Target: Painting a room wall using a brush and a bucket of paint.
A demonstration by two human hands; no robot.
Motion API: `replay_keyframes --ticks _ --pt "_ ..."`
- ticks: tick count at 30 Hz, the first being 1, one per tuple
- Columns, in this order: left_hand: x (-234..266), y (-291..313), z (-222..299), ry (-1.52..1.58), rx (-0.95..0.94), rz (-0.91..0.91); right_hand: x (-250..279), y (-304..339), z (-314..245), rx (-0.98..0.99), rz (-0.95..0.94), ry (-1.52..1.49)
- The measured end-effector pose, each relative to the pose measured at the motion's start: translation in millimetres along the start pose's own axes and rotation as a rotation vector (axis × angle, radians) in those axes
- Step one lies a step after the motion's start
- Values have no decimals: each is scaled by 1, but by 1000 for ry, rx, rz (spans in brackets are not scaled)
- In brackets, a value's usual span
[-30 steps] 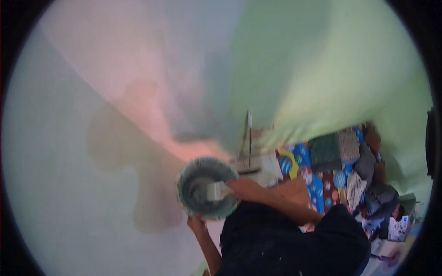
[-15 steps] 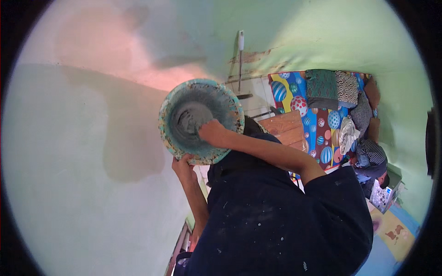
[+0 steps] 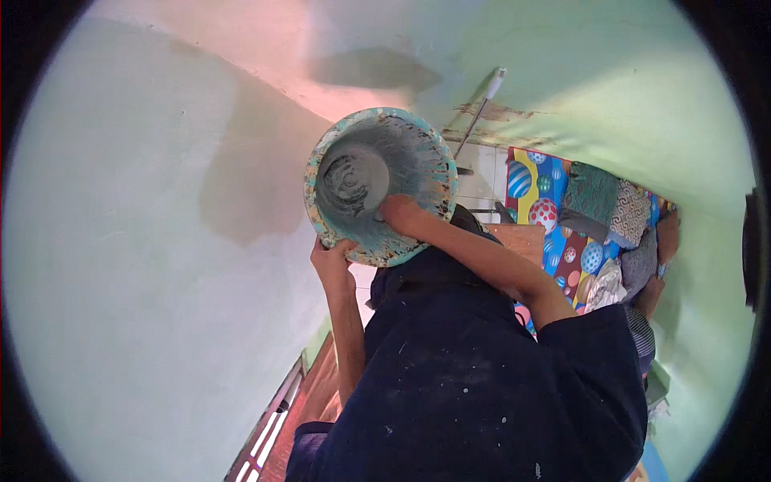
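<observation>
A round turquoise basin (image 3: 414,157), its rim spotted with paint and rust-coloured flecks, is tilted so that I look into it. Grey residue coats its wall, and a patch of smooth grey paste (image 3: 353,178) with swirl marks covers the bottom. My left hand (image 3: 332,257) grips the near left rim, thumb on the lip and fingers underneath. Inside the basin, my right hand (image 3: 403,214) is closed low against the near wall, beside the paste. Whatever it holds, if anything, is hidden by the hand.
A pale green wall (image 3: 120,225) with a damp-looking patch rises at left. A long-handled tool (image 3: 483,104) with a white grip leans at the back. To the right, a colourful ball-patterned mat (image 3: 544,189) carries folded cloths (image 3: 592,197). A partly hidden person (image 3: 640,333) is beyond.
The view has turned, so the surroundings shift. The basin is tipped more toward me, and my right hand has moved from the paste to the near wall. My left hand stays on the rim.
</observation>
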State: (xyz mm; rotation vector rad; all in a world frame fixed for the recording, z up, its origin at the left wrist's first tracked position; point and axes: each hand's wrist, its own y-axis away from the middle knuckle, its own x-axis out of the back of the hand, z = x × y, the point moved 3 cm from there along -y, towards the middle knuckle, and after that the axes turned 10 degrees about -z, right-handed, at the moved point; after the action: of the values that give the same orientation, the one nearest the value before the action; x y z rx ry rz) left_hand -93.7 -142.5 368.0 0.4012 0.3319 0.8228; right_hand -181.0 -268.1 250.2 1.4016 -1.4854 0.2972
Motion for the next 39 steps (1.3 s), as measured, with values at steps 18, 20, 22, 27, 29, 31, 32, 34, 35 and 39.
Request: replay_keyframes --ticks 18,20,22,27,29,31,32,34,35,39 --pt "4 -1 -30 171 109 221 -47 -45 29 -6 -278 80" --pt "6 -2 -34 197 116 264 -46 -47 32 -6 -325 118" --pt "4 -3 -38 242 114 243 -40 -45 37 -20 -288 20" --pt "15 1 -54 238 116 338 41 -2 33 169 -217 -137" --pt "28 6 -68 295 93 364 90 28 51 75 -155 -612" --pt "32 10 -74 344 82 402 102 50 118 -236 -63 -1052" --pt "33 12 -77 360 97 424 94 55 165 -395 27 -1227" --pt "38 14 -87 397 83 465 63 51 265 -572 274 -1320" --pt "52 22 -107 323 71 477 49 45 302 -496 207 -1480" --pt "29 27 -101 376 176 656 30 -14 461 -283 38 -40"
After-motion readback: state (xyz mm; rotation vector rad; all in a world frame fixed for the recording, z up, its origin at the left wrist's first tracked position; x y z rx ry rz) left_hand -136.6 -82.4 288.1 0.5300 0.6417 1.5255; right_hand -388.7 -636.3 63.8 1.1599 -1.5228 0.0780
